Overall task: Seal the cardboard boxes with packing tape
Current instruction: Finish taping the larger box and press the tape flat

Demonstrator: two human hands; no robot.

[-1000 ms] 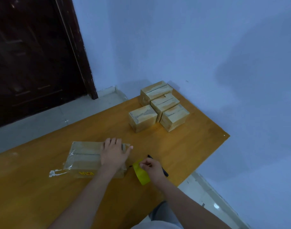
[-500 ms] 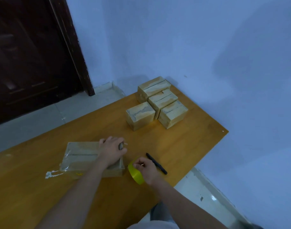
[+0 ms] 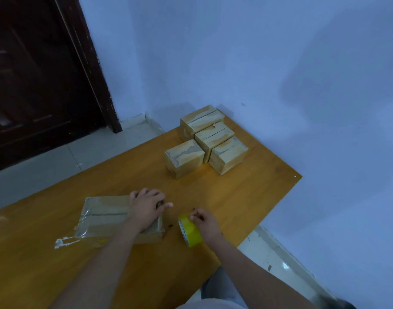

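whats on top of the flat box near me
The left hand rests on the flat box, and clear tape covers its top. What lies under the hand is hidden.

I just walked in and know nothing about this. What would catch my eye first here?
Probably the bright yellow tape roll near the table's front edge, held by the right hand. Beside it, the left hand rests on a flat cardboard box already covered in clear tape. Farther back, four small boxes sit clustered near the far corner by the blue wall.
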